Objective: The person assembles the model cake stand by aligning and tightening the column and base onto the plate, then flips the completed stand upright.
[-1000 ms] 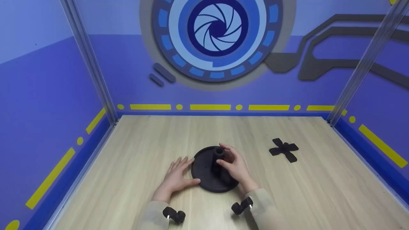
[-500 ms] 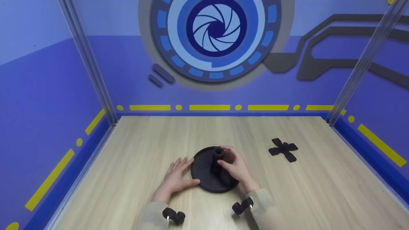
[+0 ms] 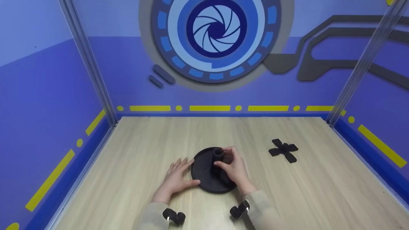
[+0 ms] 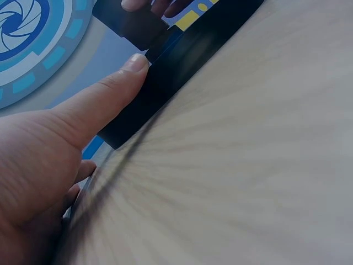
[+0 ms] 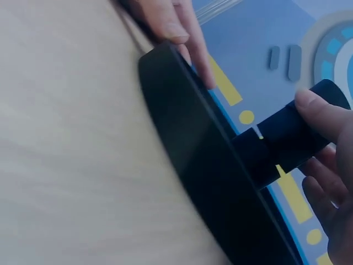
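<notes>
One round black tray (image 3: 203, 172) lies at lower centre; the left hand (image 3: 176, 179), fingers apart, touches its rim; the right hand (image 3: 237, 169) has fingers clamped on an upright black tube (image 3: 217, 157).

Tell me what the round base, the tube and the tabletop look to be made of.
Round base: probably black plastic, matte; dull, even surface, though painted metal is possible. Tube: likely similar plastic, smooth and dull. Tabletop: wood or wood-look laminate, from pale streaked grain.
</notes>
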The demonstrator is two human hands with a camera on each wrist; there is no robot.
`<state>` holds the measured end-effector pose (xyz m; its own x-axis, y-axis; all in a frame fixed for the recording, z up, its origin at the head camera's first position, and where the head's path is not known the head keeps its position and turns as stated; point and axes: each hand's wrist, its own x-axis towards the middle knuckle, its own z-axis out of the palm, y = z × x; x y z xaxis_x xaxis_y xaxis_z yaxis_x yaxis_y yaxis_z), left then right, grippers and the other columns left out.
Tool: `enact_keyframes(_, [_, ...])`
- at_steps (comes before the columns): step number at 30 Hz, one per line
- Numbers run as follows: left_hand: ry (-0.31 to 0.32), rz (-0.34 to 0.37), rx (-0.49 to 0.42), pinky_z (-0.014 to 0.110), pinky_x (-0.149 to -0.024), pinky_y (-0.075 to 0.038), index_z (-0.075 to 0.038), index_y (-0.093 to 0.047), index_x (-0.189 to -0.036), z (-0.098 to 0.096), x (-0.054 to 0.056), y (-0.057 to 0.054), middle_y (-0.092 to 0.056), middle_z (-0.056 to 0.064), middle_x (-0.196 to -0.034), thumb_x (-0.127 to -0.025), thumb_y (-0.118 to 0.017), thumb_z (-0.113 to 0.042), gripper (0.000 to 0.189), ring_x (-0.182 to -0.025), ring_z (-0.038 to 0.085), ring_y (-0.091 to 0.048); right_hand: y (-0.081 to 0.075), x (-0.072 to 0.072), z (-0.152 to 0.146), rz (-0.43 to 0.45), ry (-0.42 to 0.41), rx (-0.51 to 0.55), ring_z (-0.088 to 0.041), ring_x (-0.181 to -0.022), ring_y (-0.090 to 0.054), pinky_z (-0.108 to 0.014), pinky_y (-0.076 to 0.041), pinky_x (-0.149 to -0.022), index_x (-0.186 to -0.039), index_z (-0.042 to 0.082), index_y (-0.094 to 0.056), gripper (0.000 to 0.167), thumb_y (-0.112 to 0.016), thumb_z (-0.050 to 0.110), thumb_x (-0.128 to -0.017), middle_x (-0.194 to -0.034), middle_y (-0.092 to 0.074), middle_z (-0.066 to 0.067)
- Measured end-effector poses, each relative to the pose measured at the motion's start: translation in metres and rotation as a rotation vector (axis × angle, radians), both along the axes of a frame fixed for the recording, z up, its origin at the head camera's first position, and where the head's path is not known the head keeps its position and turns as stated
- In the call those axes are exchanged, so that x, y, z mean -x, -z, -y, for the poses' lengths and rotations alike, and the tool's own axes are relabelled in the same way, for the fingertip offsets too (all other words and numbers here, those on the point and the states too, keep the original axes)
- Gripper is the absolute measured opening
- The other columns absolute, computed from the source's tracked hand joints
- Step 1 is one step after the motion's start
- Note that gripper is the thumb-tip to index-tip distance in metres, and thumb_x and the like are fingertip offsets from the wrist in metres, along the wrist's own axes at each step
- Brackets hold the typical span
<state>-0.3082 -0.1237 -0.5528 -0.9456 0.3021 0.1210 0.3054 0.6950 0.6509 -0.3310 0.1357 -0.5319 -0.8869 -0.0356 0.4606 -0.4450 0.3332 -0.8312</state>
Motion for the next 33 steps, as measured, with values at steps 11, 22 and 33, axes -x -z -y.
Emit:
enact_keyframes(11, [0.001, -0.002, -0.007, 0.063, -0.131, -0.008, -0.016, -0.045, -0.156, 0.001, 0.000, -0.001, -0.035, 0.024, -0.165, -0.080, -0.082, -0.057, 0.094, -0.157, 0.047, -0.020, -0.002, 0.001, -0.003, 0.051, -0.033, -0.013, -0.030, -0.118, -0.066, -0.042, -0.047, -0.110, -0.131, 0.008, -0.055, 0.063, -0.089, 0.016, -0.079, -0.122, -0.071, -0.012])
enact_keyframes(22, [-0.010, 0.022, -0.017, 0.062, -0.131, -0.006, -0.016, -0.045, -0.157, 0.000, -0.002, -0.001, -0.033, 0.022, -0.166, -0.080, -0.082, -0.056, 0.094, -0.158, 0.046, -0.017, -0.006, 0.003, -0.011, 0.113, -0.352, 0.123, -0.016, -0.141, -0.052, -0.011, -0.039, -0.113, -0.150, -0.006, -0.045, 0.056, -0.065, 0.004, -0.098, -0.152, -0.052, -0.026])
enact_keyframes(33, [-0.010, 0.011, -0.009, 0.062, -0.131, -0.007, -0.016, -0.045, -0.157, 0.000, 0.000, 0.000, -0.034, 0.022, -0.166, -0.079, -0.082, -0.058, 0.095, -0.158, 0.046, -0.019, -0.008, 0.003, -0.007, 0.142, -0.210, 0.107, -0.034, -0.131, -0.060, -0.048, -0.050, -0.114, -0.137, 0.001, -0.059, 0.049, -0.073, -0.002, -0.090, -0.139, -0.064, -0.021])
